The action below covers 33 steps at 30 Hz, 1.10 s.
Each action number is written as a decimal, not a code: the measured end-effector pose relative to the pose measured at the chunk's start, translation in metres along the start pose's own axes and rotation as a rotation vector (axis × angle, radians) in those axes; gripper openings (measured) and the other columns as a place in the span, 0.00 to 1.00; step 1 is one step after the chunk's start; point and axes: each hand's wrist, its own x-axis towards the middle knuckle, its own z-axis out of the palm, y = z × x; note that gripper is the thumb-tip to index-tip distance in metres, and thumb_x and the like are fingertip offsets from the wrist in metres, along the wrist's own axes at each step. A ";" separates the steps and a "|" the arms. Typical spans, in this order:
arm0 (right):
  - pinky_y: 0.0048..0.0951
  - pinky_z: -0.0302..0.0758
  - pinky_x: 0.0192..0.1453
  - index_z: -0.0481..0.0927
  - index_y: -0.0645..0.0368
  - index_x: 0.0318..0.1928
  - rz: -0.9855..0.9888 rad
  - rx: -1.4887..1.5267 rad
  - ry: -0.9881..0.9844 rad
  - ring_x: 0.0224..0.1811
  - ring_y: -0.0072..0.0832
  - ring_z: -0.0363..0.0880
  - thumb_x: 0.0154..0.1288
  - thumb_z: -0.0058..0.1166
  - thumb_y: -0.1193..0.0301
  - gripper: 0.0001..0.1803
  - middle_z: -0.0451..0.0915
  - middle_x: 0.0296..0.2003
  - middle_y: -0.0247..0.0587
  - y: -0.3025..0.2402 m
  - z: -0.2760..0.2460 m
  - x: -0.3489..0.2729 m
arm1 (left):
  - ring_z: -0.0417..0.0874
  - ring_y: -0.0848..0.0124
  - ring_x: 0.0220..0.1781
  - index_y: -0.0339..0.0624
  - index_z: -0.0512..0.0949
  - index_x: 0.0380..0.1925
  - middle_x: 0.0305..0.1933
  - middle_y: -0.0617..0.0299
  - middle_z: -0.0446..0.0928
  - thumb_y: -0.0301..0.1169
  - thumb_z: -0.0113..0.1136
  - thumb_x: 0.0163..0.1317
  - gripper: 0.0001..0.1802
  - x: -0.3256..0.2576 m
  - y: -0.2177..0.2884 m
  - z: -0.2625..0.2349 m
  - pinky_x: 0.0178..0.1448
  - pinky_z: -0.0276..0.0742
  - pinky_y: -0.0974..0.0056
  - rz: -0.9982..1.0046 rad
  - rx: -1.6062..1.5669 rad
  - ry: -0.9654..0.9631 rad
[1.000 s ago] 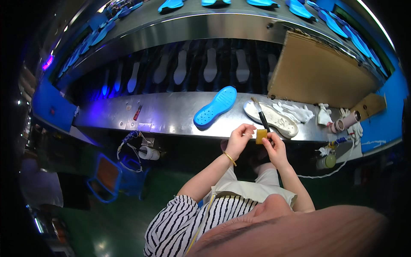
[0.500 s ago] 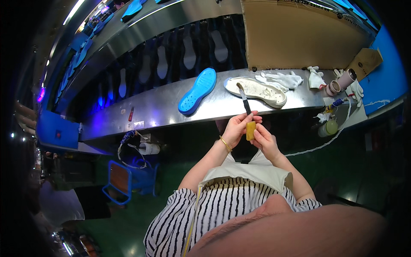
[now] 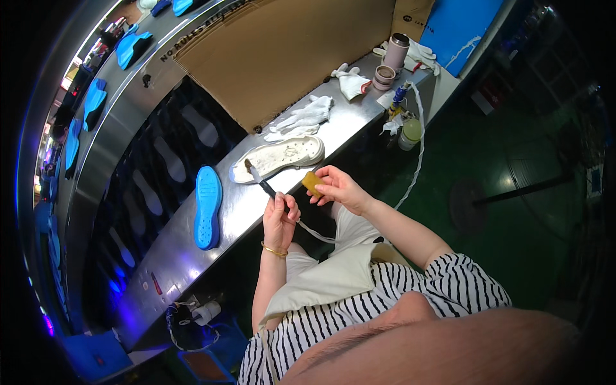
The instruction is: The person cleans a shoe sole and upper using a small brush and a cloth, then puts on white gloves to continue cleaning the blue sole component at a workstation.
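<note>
Nearest, a pale apron (image 3: 324,282) lies across the person's lap. Past it, the left hand (image 3: 280,217) has its fingers closed around the black handle of a brush (image 3: 265,186), which points up and away toward the bench. Just to its right, the right hand (image 3: 337,187) pinches a yellow block (image 3: 312,183) between thumb and fingers. The hands are near each other but apart, both at the near edge of the bench (image 3: 168,256).

On the bench beyond, the brush's bristles show over the toe end of a white sole (image 3: 280,156); whether they touch it I cannot tell. A blue sole (image 3: 206,206) lies to the left, apart from the white one. The step in hand looks to be handling brush and block beside the white sole. As I judge it, any next move of the bristles there calls for a firm hold on the handle, with the block kept clear.

Behind the white sole lies a crumpled glove (image 3: 305,117); farther right are a second glove (image 3: 351,83), a cup (image 3: 384,77) and a flask (image 3: 396,51). A carton (image 3: 276,58) stands behind them. Farthest off, more blue soles (image 3: 132,49) sit along a raised ledge (image 3: 119,106).
</note>
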 end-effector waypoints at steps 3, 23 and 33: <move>0.22 0.76 0.40 0.65 0.60 0.46 -0.010 -0.014 0.015 0.36 0.26 0.79 0.64 0.51 0.67 0.15 0.77 0.40 0.43 -0.003 -0.003 -0.002 | 0.67 0.77 0.22 0.42 0.65 0.41 0.26 0.64 0.69 0.36 0.45 0.68 0.10 0.006 -0.001 0.006 0.28 0.64 0.72 -0.041 0.018 -0.045; 0.19 0.69 0.37 0.75 0.60 0.37 -0.626 -0.305 0.650 0.30 0.20 0.71 0.62 0.52 0.76 0.04 0.73 0.28 0.33 -0.106 -0.161 -0.085 | 0.69 0.76 0.20 0.40 0.67 0.38 0.22 0.62 0.71 0.35 0.47 0.67 0.09 0.043 -0.038 0.021 0.26 0.66 0.74 -0.215 0.304 0.122; 0.33 0.74 0.40 0.82 0.51 0.37 -0.030 -1.483 0.924 0.38 0.36 0.80 0.48 0.64 0.59 0.16 0.82 0.34 0.40 -0.060 -0.373 0.022 | 0.66 0.75 0.18 0.38 0.67 0.41 0.17 0.65 0.63 0.34 0.46 0.68 0.10 0.054 -0.038 0.029 0.25 0.64 0.73 -0.245 0.303 0.166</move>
